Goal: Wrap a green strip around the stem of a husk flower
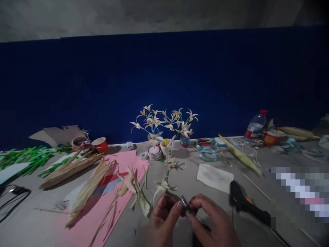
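My left hand (164, 221) and my right hand (212, 223) meet low in the middle of the view, fingertips pinched together on a green-wrapped flower stem (172, 196). The stem runs up and left to a pale husk flower (161, 187) lying on the grey table (195, 161). A small shiny piece sits between my fingertips; what it is I cannot tell. A black glue gun (244, 203) lies just right of my right hand.
Dried husk strips (87, 188) lie on pink paper (102, 206). A finished husk-flower bouquet (164, 120) stands by small cups at the blue wall. Blue ribbon (207, 151), a corn cob (239, 154), a bottle (255, 124), green leaves (25, 157) and a black cable (12, 195) lie around.
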Action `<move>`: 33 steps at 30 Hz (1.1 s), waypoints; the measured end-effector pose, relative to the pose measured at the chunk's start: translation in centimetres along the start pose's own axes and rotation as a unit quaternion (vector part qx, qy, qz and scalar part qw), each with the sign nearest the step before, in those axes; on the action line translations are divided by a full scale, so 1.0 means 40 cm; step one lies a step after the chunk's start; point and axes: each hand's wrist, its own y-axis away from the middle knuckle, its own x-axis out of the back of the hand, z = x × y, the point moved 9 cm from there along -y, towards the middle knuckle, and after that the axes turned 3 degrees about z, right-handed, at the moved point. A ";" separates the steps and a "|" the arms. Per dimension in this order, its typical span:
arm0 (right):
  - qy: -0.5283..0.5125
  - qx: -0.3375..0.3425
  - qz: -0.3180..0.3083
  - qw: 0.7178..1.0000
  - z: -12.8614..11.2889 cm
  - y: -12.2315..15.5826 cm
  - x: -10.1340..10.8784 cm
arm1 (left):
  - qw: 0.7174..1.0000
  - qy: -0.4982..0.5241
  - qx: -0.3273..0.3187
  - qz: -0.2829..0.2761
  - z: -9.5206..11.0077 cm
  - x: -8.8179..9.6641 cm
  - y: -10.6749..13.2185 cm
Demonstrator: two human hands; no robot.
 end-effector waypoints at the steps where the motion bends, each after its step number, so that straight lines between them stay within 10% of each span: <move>1: 0.002 0.006 -0.002 1.000 -0.004 0.000 0.002 | 1.000 -0.003 0.002 -0.008 -0.001 -0.003 0.001; 14: 0.042 0.110 0.045 0.992 -0.055 0.010 0.035 | 0.996 -0.075 -0.041 0.007 0.039 -0.011 0.024; 24: -0.004 0.067 0.028 0.997 -0.040 -0.002 0.040 | 0.979 -0.170 -0.106 0.031 0.069 -0.008 0.041; 29: -0.115 -0.100 -0.014 0.988 0.031 0.002 0.020 | 0.966 -0.211 -0.139 0.055 0.084 0.010 0.049; 33: -0.280 -0.266 -0.034 0.922 0.070 0.023 -0.017 | 0.969 -0.194 -0.138 0.059 0.096 0.009 0.055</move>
